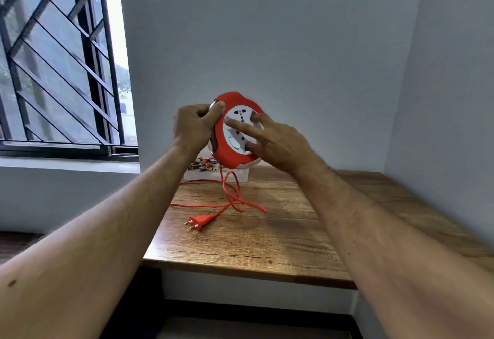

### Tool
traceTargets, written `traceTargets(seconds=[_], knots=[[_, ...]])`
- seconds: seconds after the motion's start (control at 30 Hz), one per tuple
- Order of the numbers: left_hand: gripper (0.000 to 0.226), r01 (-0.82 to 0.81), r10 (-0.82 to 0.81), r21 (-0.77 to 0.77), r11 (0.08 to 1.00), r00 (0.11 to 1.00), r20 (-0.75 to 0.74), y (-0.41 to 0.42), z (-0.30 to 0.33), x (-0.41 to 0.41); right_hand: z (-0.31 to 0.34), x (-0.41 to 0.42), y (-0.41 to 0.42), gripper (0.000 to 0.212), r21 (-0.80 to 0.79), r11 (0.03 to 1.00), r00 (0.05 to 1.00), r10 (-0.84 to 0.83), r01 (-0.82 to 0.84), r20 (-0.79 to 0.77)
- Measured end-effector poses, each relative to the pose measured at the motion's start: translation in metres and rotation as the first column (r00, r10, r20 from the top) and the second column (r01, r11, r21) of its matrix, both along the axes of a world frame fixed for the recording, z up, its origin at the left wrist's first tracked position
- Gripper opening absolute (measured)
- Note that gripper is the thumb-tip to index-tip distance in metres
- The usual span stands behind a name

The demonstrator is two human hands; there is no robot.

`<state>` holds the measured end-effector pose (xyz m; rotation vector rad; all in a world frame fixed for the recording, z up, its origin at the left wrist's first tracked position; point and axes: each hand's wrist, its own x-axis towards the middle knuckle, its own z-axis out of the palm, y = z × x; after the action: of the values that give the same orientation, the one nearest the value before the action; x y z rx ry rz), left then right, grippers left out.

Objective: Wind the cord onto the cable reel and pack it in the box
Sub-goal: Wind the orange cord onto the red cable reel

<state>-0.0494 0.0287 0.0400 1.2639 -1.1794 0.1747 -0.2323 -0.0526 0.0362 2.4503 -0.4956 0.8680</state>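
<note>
I hold a round red cable reel [226, 149] with a white socket face up in the air above the wooden table [267, 237]. My left hand [193, 127] grips its left rim and handle. My right hand [278, 143] lies on the white face with fingers spread over the sockets. A thin red cord [232, 197] hangs from the reel's underside and loops loosely on the table. Its red two-pin plug [199, 222] lies flat near the table's left side. The box [211, 171] stands at the back of the table, partly hidden behind the reel.
The table sits in a corner, with grey walls behind and to the right. A barred window [58, 58] is on the left. The table's front edge [240, 272] drops off to a dark floor.
</note>
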Motion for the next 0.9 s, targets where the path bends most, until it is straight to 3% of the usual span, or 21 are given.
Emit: traceTargets(seconds=[0.1,0.17,0.23,0.3,0.37,0.43,0.5,0.57,0.63,0.67,0.77,0.83,0.9], knots=[[0.047,-0.022,0.023,-0.025,0.999,0.999,0.024,-0.001,-0.003,-0.005,0.001,0.000,0.003,0.057,-0.064,0.994,0.994,-0.091,0.087,-0.056],[0.048,-0.055,0.057,-0.037,0.998,0.996,0.069,-0.002,-0.004,-0.008,-0.003,0.004,0.004,0.058,-0.018,0.993,0.993,-0.117,0.116,-0.033],[0.049,-0.070,0.073,-0.043,0.997,0.994,0.077,-0.004,-0.007,-0.009,-0.012,0.011,0.008,0.060,0.114,0.991,0.992,-0.078,0.066,0.102],[0.048,-0.091,0.094,-0.057,0.994,0.994,0.054,-0.006,-0.009,-0.011,-0.017,0.019,0.017,0.060,0.352,0.935,0.949,-0.072,-0.043,0.307],[0.046,-0.138,0.142,-0.061,0.988,0.988,0.056,-0.008,-0.012,-0.013,-0.015,0.031,0.026,0.066,0.635,0.761,0.886,-0.195,-0.133,0.420],[0.044,-0.157,0.161,-0.062,0.986,0.985,0.066,-0.009,-0.016,-0.017,-0.008,0.044,0.028,0.077,0.838,0.490,0.813,-0.370,-0.242,0.451],[0.037,-0.177,0.181,-0.049,0.983,0.979,0.093,-0.008,-0.020,-0.021,-0.002,0.049,0.031,0.079,0.906,0.253,0.788,-0.449,-0.339,0.421],[0.029,-0.203,0.207,-0.042,0.978,0.971,0.120,-0.008,-0.024,-0.023,0.001,0.041,0.031,0.057,0.927,0.154,0.829,-0.416,-0.341,0.374],[0.037,-0.208,0.212,-0.050,0.977,0.973,0.087,-0.008,-0.024,-0.022,0.001,0.032,0.029,0.047,0.916,0.203,0.847,-0.354,-0.345,0.397],[0.044,-0.207,0.209,-0.063,0.976,0.977,0.045,-0.009,-0.023,-0.021,-0.001,0.027,0.027,0.048,0.887,0.281,0.841,-0.309,-0.365,0.444],[0.053,-0.226,0.217,-0.107,0.968,0.972,-0.092,-0.011,-0.012,-0.021,-0.013,0.015,0.024,0.054,0.645,0.637,0.824,-0.027,-0.422,0.566],[0.053,-0.253,0.236,-0.124,0.960,0.962,-0.134,-0.013,-0.005,-0.026,-0.023,0.006,0.024,0.057,0.473,0.791,0.874,0.153,-0.388,0.461],[0.053,-0.258,0.242,-0.130,0.957,0.962,-0.128,-0.014,0.000,-0.031,-0.033,-0.001,0.019,0.065,0.320,0.907,0.940,0.182,-0.273,0.287]])
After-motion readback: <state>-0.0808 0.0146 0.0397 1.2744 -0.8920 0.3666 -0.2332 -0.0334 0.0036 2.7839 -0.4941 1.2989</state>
